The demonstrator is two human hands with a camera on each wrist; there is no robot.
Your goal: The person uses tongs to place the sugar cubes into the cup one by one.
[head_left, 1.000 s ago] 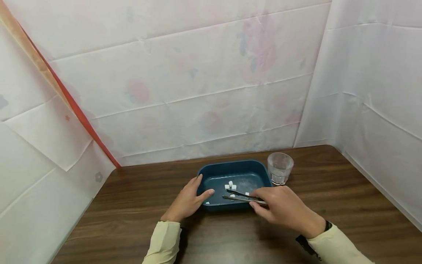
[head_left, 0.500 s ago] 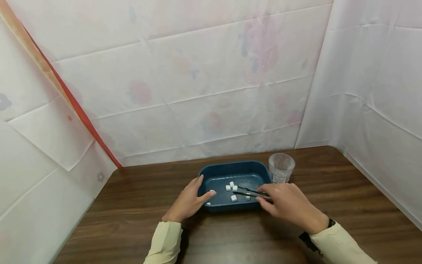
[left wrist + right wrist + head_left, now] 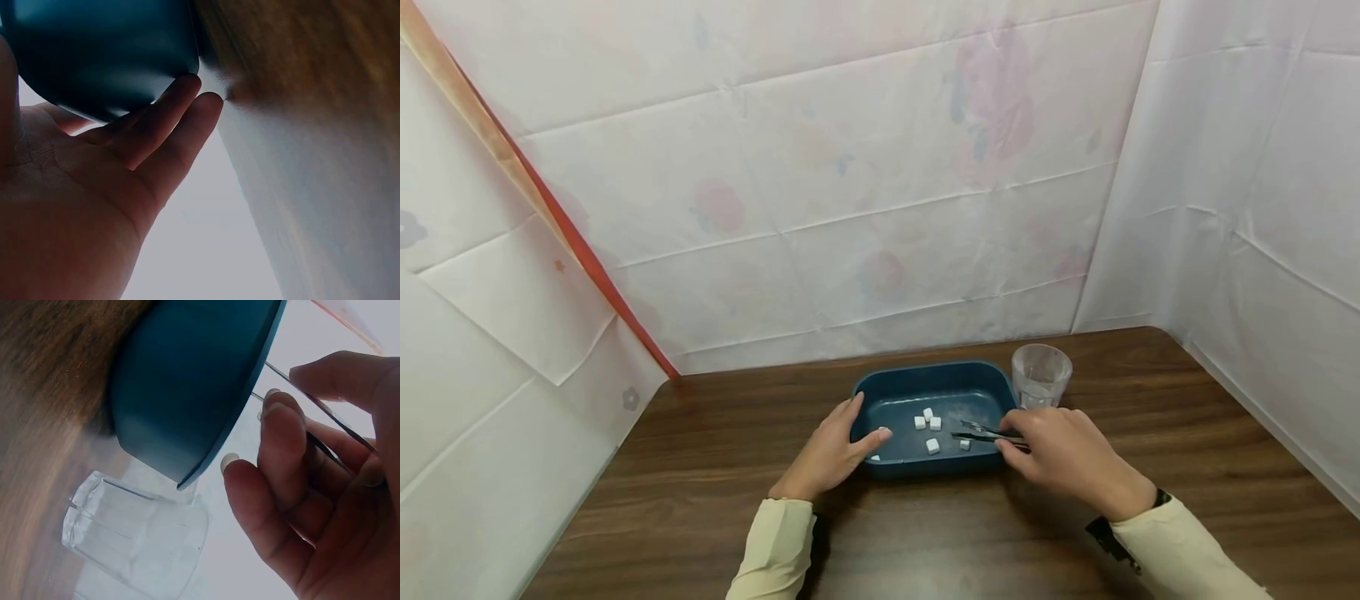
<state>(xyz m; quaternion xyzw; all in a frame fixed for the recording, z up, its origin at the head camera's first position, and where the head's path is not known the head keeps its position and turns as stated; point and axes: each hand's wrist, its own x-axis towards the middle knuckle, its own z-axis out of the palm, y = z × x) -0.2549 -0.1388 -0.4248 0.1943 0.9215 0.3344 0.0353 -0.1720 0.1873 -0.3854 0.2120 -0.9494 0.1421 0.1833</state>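
Observation:
A dark blue tray [image 3: 940,375] stands on the table with several small white cubes [image 3: 932,447] on its floor. My left hand [image 3: 823,454] grips the tray's left end, thumb over the rim and fingers along the outer wall; the left wrist view shows the fingers [image 3: 181,134] touching that wall. With thumb and fingers my right hand [image 3: 1067,454] pinches a pair of slim tweezers [image 3: 981,435] above the tray's right side. The tweezers' tips are apart, and I see no cube between them. In the right wrist view, the tray wall [image 3: 181,381] hides the tips.
A clear glass [image 3: 1041,375] stands close by the tray's back right corner, just beyond my right hand. The brown wooden table [image 3: 737,417] ends at a white patterned curtain [image 3: 850,208] behind and at both sides.
My right hand has drawn the tweezers to the right, away from the cluster of cubes. The left hand stays at the tray's left end.

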